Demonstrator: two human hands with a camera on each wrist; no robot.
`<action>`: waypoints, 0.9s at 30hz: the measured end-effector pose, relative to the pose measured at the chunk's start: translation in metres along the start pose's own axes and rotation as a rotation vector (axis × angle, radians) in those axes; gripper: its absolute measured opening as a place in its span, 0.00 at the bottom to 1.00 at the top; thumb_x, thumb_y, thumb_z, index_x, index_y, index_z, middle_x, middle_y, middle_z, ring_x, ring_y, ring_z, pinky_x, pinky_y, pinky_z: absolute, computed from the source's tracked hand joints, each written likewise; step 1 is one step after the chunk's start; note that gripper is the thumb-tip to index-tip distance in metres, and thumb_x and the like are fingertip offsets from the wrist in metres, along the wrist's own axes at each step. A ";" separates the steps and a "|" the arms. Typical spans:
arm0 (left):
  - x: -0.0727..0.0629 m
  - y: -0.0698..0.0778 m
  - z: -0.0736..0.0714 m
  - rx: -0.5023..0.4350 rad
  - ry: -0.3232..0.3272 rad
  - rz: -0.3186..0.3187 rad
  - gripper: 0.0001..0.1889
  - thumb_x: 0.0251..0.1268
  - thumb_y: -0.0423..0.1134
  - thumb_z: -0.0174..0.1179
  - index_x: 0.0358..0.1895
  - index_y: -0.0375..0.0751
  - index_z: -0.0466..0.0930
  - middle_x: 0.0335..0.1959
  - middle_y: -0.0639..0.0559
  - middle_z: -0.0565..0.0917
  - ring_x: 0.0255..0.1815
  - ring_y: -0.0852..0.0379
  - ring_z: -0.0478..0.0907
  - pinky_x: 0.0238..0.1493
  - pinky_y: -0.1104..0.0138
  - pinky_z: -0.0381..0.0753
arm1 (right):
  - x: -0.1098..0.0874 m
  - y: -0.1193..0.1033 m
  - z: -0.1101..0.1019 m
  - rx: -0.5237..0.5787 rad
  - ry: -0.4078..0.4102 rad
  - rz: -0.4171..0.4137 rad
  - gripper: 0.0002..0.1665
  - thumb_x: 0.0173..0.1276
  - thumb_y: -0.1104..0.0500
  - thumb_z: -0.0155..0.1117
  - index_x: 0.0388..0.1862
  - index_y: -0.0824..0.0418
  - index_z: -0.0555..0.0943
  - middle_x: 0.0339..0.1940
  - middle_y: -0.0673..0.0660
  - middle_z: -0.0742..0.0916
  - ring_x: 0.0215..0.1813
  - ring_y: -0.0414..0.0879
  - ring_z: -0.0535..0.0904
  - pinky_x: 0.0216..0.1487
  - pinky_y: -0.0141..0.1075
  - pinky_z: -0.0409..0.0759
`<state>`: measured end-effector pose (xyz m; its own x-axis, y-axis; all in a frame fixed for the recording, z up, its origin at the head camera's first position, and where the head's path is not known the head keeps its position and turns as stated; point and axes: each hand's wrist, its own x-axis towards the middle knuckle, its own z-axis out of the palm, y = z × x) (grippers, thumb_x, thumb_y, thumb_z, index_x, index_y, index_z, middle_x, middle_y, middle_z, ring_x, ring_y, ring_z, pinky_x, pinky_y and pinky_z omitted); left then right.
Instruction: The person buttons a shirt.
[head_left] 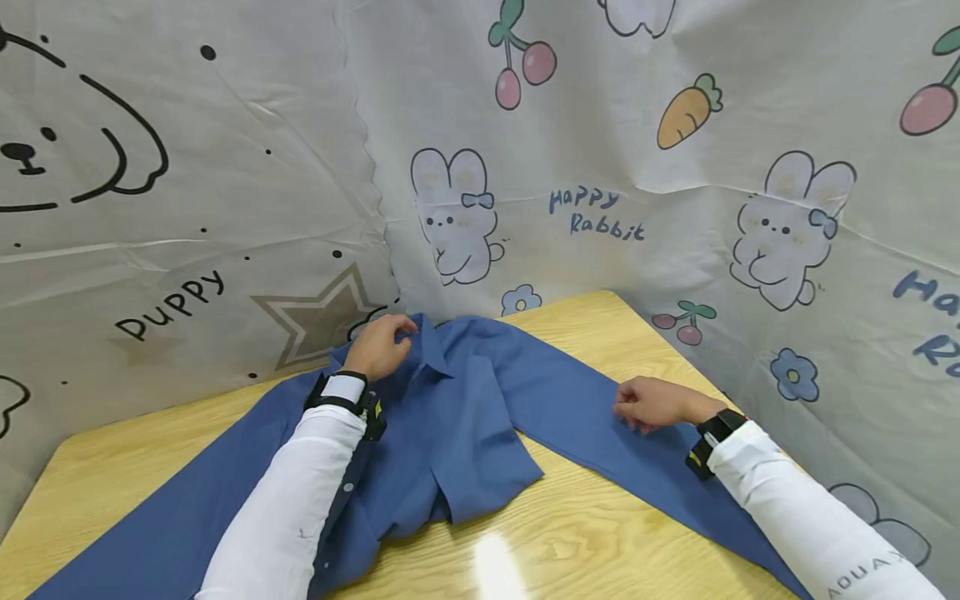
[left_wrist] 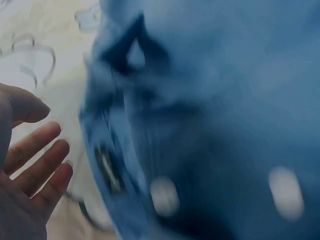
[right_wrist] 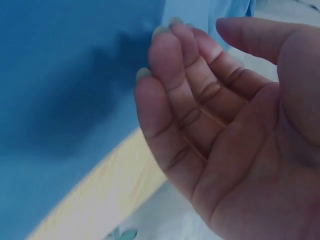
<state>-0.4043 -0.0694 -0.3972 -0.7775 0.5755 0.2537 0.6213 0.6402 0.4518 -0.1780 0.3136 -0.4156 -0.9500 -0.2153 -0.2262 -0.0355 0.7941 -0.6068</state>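
Here, a blue shirt (head_left: pixel 472 417) lies spread over a wood-grain table (head_left: pixel 585 492), its collar (head_left: pixel 433 354) toward the far edge and its two sleeves running out toward the near corners. Your left hand (head_left: pixel 380 346) is at the collar, fingers parted and loosely bent; the left wrist view shows it free of the cloth, holding nothing. Your right hand (head_left: pixel 660 404) hangs over the sleeve on your right, fingers gently curved and the palm without a load; a shadow on the fabric suggests that it is just above rather than touching.

The splayed sleeves probably keep each arm of the garment reachable and away from the body panels, while your hands, set apart at neck and sleeve, seem placed for access to both. The lower front lies rumpled, presumably because nothing holds it flat.

Of the writing, the printed backdrop (head_left: pixel 525 142) carries "Puppy" (head_left: pixel 171 304) on the left and "Happy Rabbit" (head_left: pixel 596 212) in the middle; another inscription is cut off at the right edge. Your right white sleeve (head_left: pixel 810 508) bears lettering resembling "AQUAX", its ending unclear. Inside the shirt's neck, a dark label (left_wrist: pixel 108 169) is too blurred to read.
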 end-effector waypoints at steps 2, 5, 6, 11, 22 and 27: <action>-0.010 -0.011 -0.008 -0.009 0.029 -0.023 0.14 0.61 0.31 0.54 0.49 0.38 0.81 0.47 0.42 0.81 0.48 0.45 0.76 0.50 0.51 0.72 | 0.008 -0.008 0.006 0.005 -0.012 -0.019 0.11 0.73 0.63 0.53 0.31 0.66 0.77 0.21 0.54 0.79 0.20 0.43 0.75 0.24 0.35 0.74; -0.026 -0.025 -0.020 -0.022 0.078 -0.054 0.14 0.62 0.30 0.52 0.48 0.37 0.81 0.45 0.41 0.81 0.46 0.45 0.76 0.48 0.52 0.72 | 0.020 -0.020 0.013 -0.004 -0.013 -0.041 0.11 0.73 0.63 0.52 0.32 0.66 0.78 0.22 0.54 0.80 0.22 0.44 0.76 0.25 0.34 0.74; -0.031 -0.029 -0.024 -0.020 0.093 -0.060 0.14 0.61 0.30 0.52 0.48 0.36 0.81 0.44 0.41 0.81 0.45 0.45 0.76 0.47 0.52 0.72 | 0.023 -0.023 0.014 -0.017 -0.001 -0.048 0.11 0.73 0.63 0.52 0.32 0.66 0.78 0.22 0.54 0.80 0.23 0.43 0.76 0.26 0.34 0.74; -0.060 -0.049 -0.045 -0.005 0.122 -0.092 0.14 0.62 0.29 0.50 0.49 0.34 0.80 0.44 0.39 0.81 0.45 0.43 0.76 0.48 0.51 0.72 | 0.043 -0.041 0.021 -0.017 0.093 -0.074 0.10 0.74 0.64 0.51 0.35 0.67 0.77 0.28 0.56 0.81 0.30 0.46 0.79 0.32 0.37 0.75; -0.145 -0.095 -0.066 -0.019 0.134 -0.187 0.15 0.63 0.28 0.49 0.50 0.30 0.79 0.47 0.36 0.80 0.48 0.40 0.77 0.48 0.49 0.73 | 0.072 -0.076 0.042 0.074 -0.104 -0.056 0.12 0.75 0.62 0.51 0.37 0.67 0.79 0.30 0.57 0.82 0.31 0.49 0.80 0.32 0.39 0.79; -0.178 -0.107 -0.075 -0.014 0.116 -0.223 0.13 0.65 0.31 0.52 0.49 0.32 0.80 0.44 0.40 0.82 0.43 0.43 0.77 0.44 0.51 0.75 | 0.077 -0.090 0.050 0.101 -0.155 -0.017 0.12 0.75 0.61 0.51 0.38 0.67 0.80 0.31 0.58 0.82 0.31 0.49 0.80 0.31 0.40 0.81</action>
<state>-0.3400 -0.2785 -0.4261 -0.9015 0.3583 0.2427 0.4327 0.7370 0.5192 -0.2326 0.1968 -0.4169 -0.8901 -0.3191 -0.3254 -0.0118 0.7300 -0.6834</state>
